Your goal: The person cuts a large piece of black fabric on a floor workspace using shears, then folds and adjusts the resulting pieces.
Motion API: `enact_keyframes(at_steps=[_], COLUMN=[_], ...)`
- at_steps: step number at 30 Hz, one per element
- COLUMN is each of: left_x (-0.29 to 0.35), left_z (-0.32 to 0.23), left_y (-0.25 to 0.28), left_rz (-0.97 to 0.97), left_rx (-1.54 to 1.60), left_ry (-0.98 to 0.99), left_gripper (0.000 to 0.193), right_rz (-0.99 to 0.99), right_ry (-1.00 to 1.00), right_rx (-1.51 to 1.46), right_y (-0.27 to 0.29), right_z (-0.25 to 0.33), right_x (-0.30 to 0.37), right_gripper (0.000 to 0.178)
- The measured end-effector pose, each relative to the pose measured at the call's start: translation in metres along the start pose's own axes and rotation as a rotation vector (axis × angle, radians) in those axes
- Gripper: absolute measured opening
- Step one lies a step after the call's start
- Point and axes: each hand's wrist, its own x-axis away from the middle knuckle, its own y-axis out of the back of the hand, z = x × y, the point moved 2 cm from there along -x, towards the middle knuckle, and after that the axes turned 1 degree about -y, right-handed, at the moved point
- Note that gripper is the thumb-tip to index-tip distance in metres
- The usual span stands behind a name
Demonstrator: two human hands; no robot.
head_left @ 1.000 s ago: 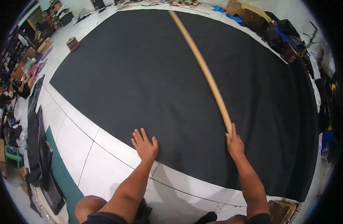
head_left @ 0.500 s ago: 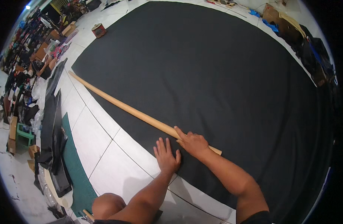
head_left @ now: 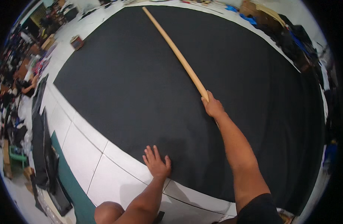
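Note:
A large sheet of black material [head_left: 126,82] is spread over the white tiled floor. My right hand [head_left: 214,106] is closed around the near part of a long tan pole [head_left: 179,54], which may be a cardboard tube. From there the pole slants away over the sheet, its far end close to the sheet's far edge. Fingers spread, my left hand [head_left: 156,164] rests flat on the near left edge of the sheet. Whether the pole touches the sheet, I cannot tell.
Beyond the sheet's left edge stands a tin can [head_left: 77,42]. Folded black material [head_left: 44,149] and a green strip [head_left: 69,179] lie at left, near a green stool [head_left: 17,156]. Another person [head_left: 27,86] sits among heaped goods. Boxes and dark bundles [head_left: 287,41] line the far right.
My right hand has moved forward, swinging the pole from a leftward slant by the sheet's edge to pointing away across its middle. My left hand stays flat at the edge. The view has shifted.

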Motion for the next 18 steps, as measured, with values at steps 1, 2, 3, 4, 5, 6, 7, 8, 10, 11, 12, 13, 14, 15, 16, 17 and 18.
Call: enact_keyframes(at_steps=[1, 2, 3, 4, 5, 6, 7, 8, 10, 11, 12, 13, 14, 15, 16, 17, 18], left_x=[0.001, 0.001, 0.001, 0.003, 0.004, 0.006, 0.006, 0.005, 0.009, 0.01, 0.011, 0.014, 0.015, 0.015, 0.013, 0.014, 0.012], left_z=[-0.002, -0.003, -0.002, 0.002, 0.005, 0.007, 0.007, 0.009, 0.006, 0.005, 0.001, -0.005, -0.005, -0.001, -0.002, -0.005, -0.005], left_y=[0.0, -0.001, -0.002, -0.002, -0.001, -0.001, 0.0, 0.001, -0.001, 0.0, 0.0, -0.002, -0.002, -0.002, -0.003, -0.004, -0.003], left_rz=[0.01, 0.022, 0.029, 0.018, 0.004, -0.008, -0.013, -0.026, -0.028, -0.033, -0.04, -0.042, -0.029, -0.017, -0.011, 0.001, 0.01], left_rx=[-0.006, -0.009, -0.032, -0.044, -0.055, -0.067, -0.067, -0.079, -0.085, -0.09, -0.084, -0.063, -0.067, -0.072, -0.069, -0.034, -0.011], left_ry=[0.004, 0.003, -0.003, 0.001, 0.003, 0.005, 0.007, 0.005, -0.009, -0.011, -0.009, -0.023, -0.028, -0.024, -0.021, -0.013, -0.026], left_gripper=[0.076, 0.077, 0.077, 0.076, 0.076, 0.076, 0.075, 0.075, 0.073, 0.072, 0.071, 0.07, 0.071, 0.073, 0.075, 0.077, 0.078], right_rz=[-0.016, -0.009, 0.002, 0.01, 0.012, 0.014, 0.01, 0.007, -0.072, -0.076, -0.086, -0.105, -0.114, -0.119, -0.168, -0.218, -0.263], right_ry=[-0.054, -0.104, -0.151, -0.197, -0.24, -0.285, -0.335, -0.381, -0.475, -0.561, -0.642, -0.699, -0.746, -0.787, -0.759, -0.728, -0.687], right_rx=[-0.018, -0.024, -0.022, -0.019, -0.042, -0.064, -0.059, -0.069, -0.053, -0.051, -0.042, -0.041, -0.051, -0.057, -0.074, -0.088, -0.113], right_y=[0.005, 0.012, 0.017, 0.022, 0.026, 0.029, 0.035, 0.034, 0.025, 0.023, 0.026, 0.022, 0.012, 0.007, 0.004, 0.002, -0.003], right_z=[-0.013, -0.036, -0.062, -0.088, -0.115, -0.142, -0.163, -0.183, -0.23, -0.242, -0.252, -0.267, -0.28, -0.295, -0.314, -0.334, -0.345], right_x=[0.006, 0.021, 0.047, 0.077, 0.112, 0.154, 0.196, 0.24, 0.333, 0.375, 0.411, 0.442, 0.468, 0.486, 0.496, 0.503, 0.507], right_gripper=[0.058, 0.058, 0.059, 0.059, 0.059, 0.059, 0.06, 0.06, 0.06, 0.06, 0.06, 0.06, 0.06, 0.06, 0.06, 0.06, 0.061])
